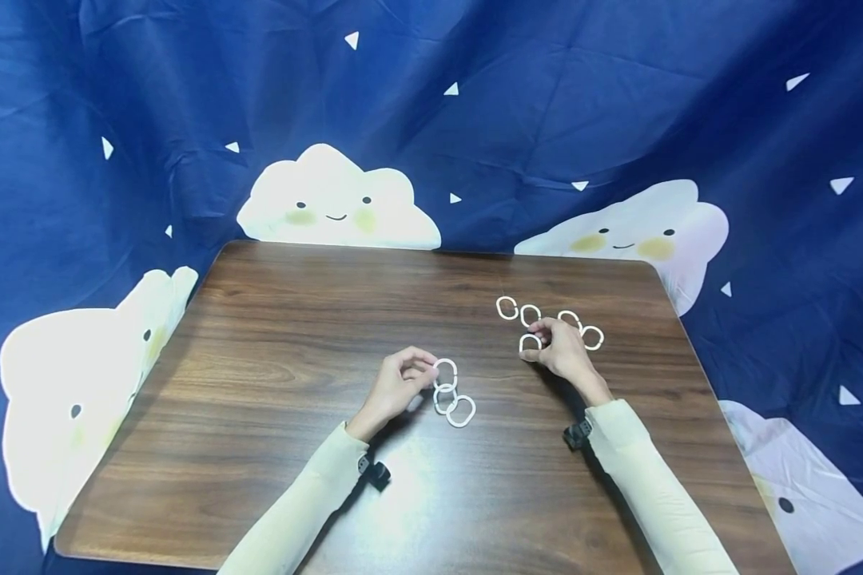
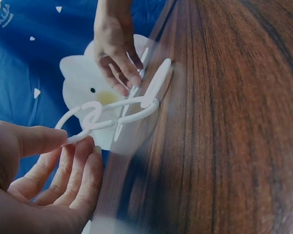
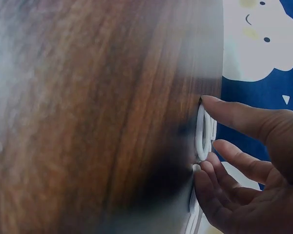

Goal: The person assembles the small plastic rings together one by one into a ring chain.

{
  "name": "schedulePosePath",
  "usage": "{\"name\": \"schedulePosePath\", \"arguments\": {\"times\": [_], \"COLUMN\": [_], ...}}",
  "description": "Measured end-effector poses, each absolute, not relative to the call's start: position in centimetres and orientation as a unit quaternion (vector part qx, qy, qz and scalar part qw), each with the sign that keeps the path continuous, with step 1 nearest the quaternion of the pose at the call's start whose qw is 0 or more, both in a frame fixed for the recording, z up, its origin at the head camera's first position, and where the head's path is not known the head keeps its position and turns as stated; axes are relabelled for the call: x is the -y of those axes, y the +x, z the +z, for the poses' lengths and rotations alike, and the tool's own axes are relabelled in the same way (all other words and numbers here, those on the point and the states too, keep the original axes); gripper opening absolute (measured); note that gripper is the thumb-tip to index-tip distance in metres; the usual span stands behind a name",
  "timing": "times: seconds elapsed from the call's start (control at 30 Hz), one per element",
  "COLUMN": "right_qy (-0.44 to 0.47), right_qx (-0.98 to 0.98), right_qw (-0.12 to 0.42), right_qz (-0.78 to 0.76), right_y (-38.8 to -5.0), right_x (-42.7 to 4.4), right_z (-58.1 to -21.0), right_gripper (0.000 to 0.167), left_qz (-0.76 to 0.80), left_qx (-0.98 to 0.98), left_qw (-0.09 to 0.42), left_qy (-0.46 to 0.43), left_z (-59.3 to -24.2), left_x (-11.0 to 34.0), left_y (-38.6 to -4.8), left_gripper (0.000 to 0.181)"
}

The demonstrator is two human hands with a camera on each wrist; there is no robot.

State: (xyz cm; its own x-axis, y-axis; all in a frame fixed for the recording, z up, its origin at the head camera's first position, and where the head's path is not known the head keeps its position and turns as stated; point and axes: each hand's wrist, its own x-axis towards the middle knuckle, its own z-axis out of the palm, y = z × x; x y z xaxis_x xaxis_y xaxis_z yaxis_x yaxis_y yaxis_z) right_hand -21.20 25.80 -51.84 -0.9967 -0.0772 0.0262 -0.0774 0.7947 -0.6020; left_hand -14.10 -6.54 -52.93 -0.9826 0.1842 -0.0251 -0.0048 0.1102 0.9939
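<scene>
A short chain of three white plastic chain links hangs from my left hand (image 1: pixel 395 387), whose thumb and fingers pinch the top link (image 1: pixel 445 360). The middle link (image 1: pixel 435 401) passes through it, and the lowest link (image 1: pixel 460 426) touches or nearly touches the table; I cannot tell which. In the left wrist view a chain link (image 2: pixel 136 117) extends away from the fingertips. Farther right, my right hand (image 1: pixel 564 351) has its thumb and fingers around the two ends of a loose white link (image 1: pixel 530 335). The right wrist view shows that link (image 3: pixel 200 131) edge-on at the tabletop.
Several more white links lie around the right hand: one (image 1: pixel 507 298) at the far left, one (image 1: pixel 530 306) just behind the fingers, others (image 1: pixel 570 312) beyond the knuckles. The brown wooden table (image 1: pixel 295 319) ends at a blue curtain (image 1: pixel 518 120) with cloud prints.
</scene>
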Motion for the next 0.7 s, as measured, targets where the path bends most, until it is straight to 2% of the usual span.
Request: {"name": "schedulePosePath", "arguments": {"times": [0.3,0.53,0.7], "right_qy": [0.054,0.029,0.029], "right_qx": [0.945,0.942,0.936], "right_qw": [0.009,-0.017,-0.027], "right_qz": [0.322,0.334,0.349], "right_y": [-20.80,-20.45,-20.27], "right_x": [-25.70,-25.50,-25.41], "right_z": [-52.37,-52.45,-52.16], "right_gripper": [0.047,0.047,0.039], "left_qz": [0.657,0.657,0.663], "left_qx": [-0.748,-0.747,-0.742], "left_qw": [0.070,0.076,0.076], "left_qy": [0.066,0.065,0.063], "left_z": [-53.07,-52.87,-52.76], "left_x": [6.43,6.25,6.23], "left_y": [-14.09,-13.89,-13.84], "left_gripper": [0.019,0.022,0.023]}}
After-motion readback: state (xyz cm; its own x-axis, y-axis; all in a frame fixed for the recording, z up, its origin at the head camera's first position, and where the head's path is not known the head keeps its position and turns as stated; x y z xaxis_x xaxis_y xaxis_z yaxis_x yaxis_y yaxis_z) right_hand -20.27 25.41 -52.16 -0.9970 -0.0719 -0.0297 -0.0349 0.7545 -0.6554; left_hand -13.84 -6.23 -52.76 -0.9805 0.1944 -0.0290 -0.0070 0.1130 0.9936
